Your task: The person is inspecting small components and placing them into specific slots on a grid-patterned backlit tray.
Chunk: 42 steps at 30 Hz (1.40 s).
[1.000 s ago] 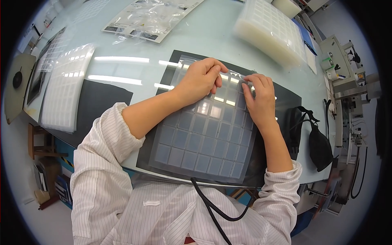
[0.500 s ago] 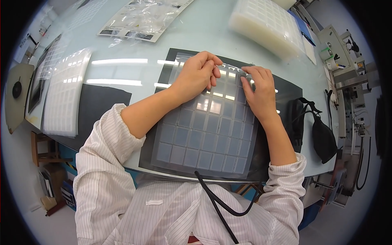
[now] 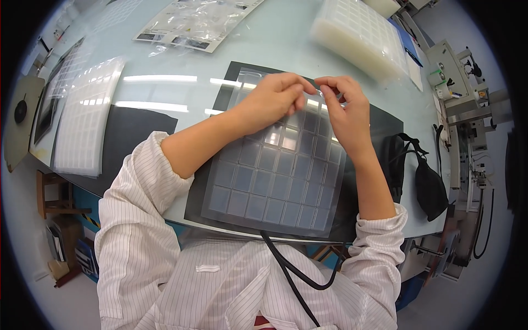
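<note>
A clear plastic sheet (image 3: 275, 179) with a grid of square pockets lies flat on a black mat (image 3: 198, 201) in front of me. Over its far edge, my left hand (image 3: 275, 99) is closed, fingers curled and fingertips pressed together; whatever they hold is too small to make out. My right hand (image 3: 346, 107) meets it from the other side, thumb and forefinger pinching at the sheet's far edge, where shiny clear film shows between the two hands. The fingertips of both hands nearly touch. Part of the sheet's far rows is hidden under my left hand.
Stacks of similar pocketed sheets stand at the left (image 3: 88, 118) and far right (image 3: 360, 41). A printed clear bag (image 3: 192, 25) lies at the back. On the right are a black strapped item (image 3: 432, 187) and a pen (image 3: 413, 58). A black cable (image 3: 297, 278) hangs before me.
My right hand has moved left along the sheet's far edge, up to my left hand. My left hand has shifted slightly right, and its fingers reach further that way.
</note>
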Tool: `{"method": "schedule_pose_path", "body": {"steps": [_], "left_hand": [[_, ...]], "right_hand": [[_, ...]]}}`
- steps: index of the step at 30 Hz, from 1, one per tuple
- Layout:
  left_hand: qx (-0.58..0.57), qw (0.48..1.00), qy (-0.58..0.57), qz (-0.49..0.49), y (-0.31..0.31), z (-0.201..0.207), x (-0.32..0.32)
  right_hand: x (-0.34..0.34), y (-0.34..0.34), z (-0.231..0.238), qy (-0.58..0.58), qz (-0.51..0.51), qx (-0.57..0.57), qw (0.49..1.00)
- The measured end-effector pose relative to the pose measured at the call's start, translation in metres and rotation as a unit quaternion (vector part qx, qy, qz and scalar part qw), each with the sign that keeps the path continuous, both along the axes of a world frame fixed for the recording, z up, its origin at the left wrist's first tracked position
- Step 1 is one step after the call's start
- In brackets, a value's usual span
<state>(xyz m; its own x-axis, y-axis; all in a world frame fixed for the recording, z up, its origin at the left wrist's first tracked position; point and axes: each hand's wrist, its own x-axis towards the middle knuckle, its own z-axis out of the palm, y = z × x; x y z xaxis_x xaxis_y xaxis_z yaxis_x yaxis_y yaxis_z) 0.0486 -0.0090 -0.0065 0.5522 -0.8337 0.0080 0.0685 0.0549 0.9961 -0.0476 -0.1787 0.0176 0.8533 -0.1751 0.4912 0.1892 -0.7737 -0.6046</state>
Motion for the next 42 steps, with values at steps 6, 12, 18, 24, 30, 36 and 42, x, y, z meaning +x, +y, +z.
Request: {"method": "schedule_pose_path", "body": {"steps": [6,12,18,24,30,36,42], "left_hand": [[-0.021,0.989,0.088,0.119,0.007,-0.003,0.008],[-0.035,0.989,0.082,0.115,0.004,-0.011,0.009],[-0.046,0.990,0.074,0.109,0.002,-0.015,0.015],[-0.030,0.992,0.065,0.102,0.004,-0.009,0.010],[-0.036,0.998,-0.023,-0.044,0.001,0.001,0.004],[-0.034,0.981,0.052,0.183,0.009,-0.005,0.021],[-0.009,0.980,0.069,0.185,0.014,-0.002,0.024]], "right_hand": [[-0.002,-0.002,-0.033,0.012,-0.047,-0.177,0.983],[-0.002,-0.001,-0.031,-0.016,-0.045,-0.199,0.979],[-0.001,-0.006,-0.030,-0.001,-0.028,-0.204,0.979],[0.000,-0.004,-0.021,-0.016,-0.039,-0.256,0.966],[0.005,0.018,0.008,-0.012,0.052,-0.001,0.999],[0.017,0.016,-0.027,-0.003,-0.043,-0.164,0.986],[0.015,0.019,-0.029,0.037,-0.014,-0.186,0.982]]}}
